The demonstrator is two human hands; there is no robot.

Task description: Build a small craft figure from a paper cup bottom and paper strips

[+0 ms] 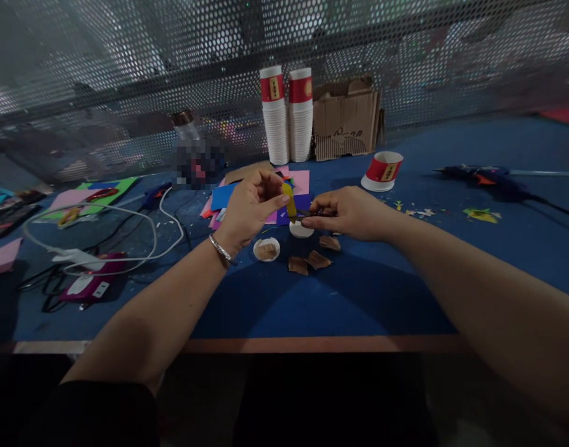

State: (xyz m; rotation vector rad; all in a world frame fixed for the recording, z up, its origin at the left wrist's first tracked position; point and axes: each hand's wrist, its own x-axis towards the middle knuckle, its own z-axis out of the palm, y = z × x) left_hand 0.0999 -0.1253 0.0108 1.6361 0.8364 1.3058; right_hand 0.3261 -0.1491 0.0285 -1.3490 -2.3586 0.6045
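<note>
My left hand (259, 205), a silver bangle on its wrist, pinches a small yellow paper piece (289, 200) upright. From the right, my right hand (347, 213) is closed around what looks like scissors (303, 215), their dark blades at the lower end of the yellow paper. Fingers hide most of the handles. Just below lies a white paper disc (302, 231). Left of it, a second white disc (266, 249) carries bits of brown cardboard. Several torn cardboard pieces (318, 259) rest on the blue table nearer to me.
Two tall stacks of paper cups (276, 124) stand at the back beside a cardboard box (345, 121). A cut red-and-white cup (382, 172) and a glue gun (492, 179) are to the right. Left are a purple power strip (95, 280) and looped white cable (156, 239). Coloured paper (226, 195) lies behind my hands.
</note>
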